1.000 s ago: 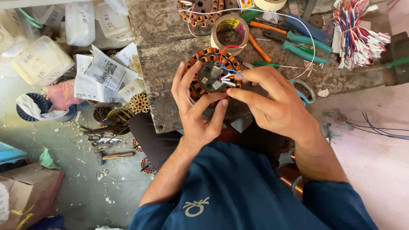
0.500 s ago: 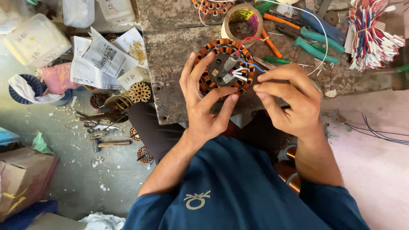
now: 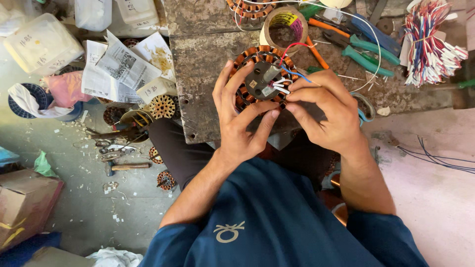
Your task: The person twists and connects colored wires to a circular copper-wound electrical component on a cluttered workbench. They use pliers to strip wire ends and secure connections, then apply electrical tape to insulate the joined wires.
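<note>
While left hand (image 3: 236,118) clasps the copper-wound stator (image 3: 262,79), grip curled around its rim, right hand (image 3: 326,111) pinching its white wire ends (image 3: 280,87)

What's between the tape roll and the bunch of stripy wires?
In the head view, green-handled pliers and a blue-handled tool lie between the tape roll and the wire bundle.

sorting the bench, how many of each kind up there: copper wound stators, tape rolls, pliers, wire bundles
stators: 2 (one in the left hand and right hand at, one at the top edge)
tape rolls: 1
pliers: 1
wire bundles: 1
total: 5
</note>
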